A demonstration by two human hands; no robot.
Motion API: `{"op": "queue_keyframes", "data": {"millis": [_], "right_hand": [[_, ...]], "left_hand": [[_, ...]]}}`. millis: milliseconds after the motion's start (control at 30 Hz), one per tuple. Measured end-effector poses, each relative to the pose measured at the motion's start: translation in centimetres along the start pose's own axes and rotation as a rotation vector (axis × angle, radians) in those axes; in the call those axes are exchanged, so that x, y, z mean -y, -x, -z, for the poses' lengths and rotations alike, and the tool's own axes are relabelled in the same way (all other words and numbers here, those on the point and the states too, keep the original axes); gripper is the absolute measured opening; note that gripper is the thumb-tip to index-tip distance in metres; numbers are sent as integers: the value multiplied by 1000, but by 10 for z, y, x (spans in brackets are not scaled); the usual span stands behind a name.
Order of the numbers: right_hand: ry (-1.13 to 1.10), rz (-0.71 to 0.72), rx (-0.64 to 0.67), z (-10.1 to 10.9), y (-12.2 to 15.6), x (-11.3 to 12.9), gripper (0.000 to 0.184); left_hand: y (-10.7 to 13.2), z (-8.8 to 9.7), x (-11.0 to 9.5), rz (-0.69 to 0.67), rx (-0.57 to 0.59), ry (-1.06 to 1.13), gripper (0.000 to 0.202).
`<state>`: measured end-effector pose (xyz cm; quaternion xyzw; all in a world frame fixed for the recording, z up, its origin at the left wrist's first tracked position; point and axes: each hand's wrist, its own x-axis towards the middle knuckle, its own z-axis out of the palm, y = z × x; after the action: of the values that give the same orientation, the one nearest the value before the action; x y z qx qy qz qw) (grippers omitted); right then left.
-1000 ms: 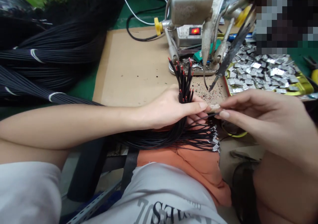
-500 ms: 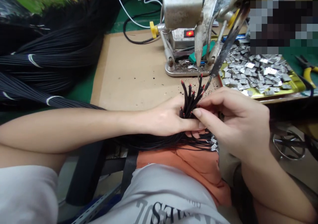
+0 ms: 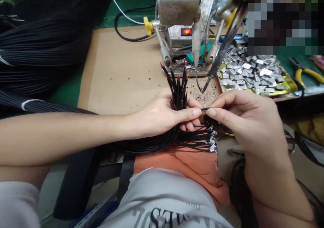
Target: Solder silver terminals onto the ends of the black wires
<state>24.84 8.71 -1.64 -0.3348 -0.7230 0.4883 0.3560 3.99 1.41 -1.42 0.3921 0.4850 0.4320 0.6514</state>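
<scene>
My left hand (image 3: 162, 112) is wrapped round a bundle of black cables (image 3: 177, 86), whose red-tipped ends stand up and fan out above the thumb. Between its thumb and forefinger it also pinches one single black cable (image 3: 205, 109). My right hand (image 3: 243, 116) pinches that same cable at its other side, just right of the left thumb. Below the hands, over the orange cloth on my lap, lie other black cables with small silver metal pieces (image 3: 213, 142) on their ends. A soldering iron (image 3: 215, 61) hangs with its tip just above and behind the pinched cable, apart from it.
A soldering stand (image 3: 177, 5) with a lit red switch stands on the cardboard (image 3: 113, 62). A yellow tray (image 3: 291, 83) heaped with metal pieces is at right, yellow-handled pliers (image 3: 311, 75) beyond it. Thick bundles of black cable (image 3: 45, 52) lie at left.
My right hand has drawn away from the upright cable ends and now pinches a single cable with the left thumb and forefinger. The bundle has shifted left, away from the iron's tip.
</scene>
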Motion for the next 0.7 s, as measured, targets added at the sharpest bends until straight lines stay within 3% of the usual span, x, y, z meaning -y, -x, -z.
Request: {"op": "queue_keyframes", "data": {"millis": [267, 367, 500, 600, 700], "right_hand": [[-218, 53, 45, -20, 1, -11, 18], [-30, 91, -71, -8, -4, -17, 12], [426, 262, -425, 28, -24, -32, 8], [637, 242, -385, 51, -38, -46, 10], [686, 251, -298, 57, -43, -59, 18]], "left_hand": [[0, -3, -1, 81, -17, 38, 39], [-2, -3, 0, 51, -21, 47, 34], [-4, -3, 0, 8, -32, -16, 15], [-5, -5, -2, 22, -37, -32, 20], [-5, -6, -3, 42, -80, -16, 19]]}}
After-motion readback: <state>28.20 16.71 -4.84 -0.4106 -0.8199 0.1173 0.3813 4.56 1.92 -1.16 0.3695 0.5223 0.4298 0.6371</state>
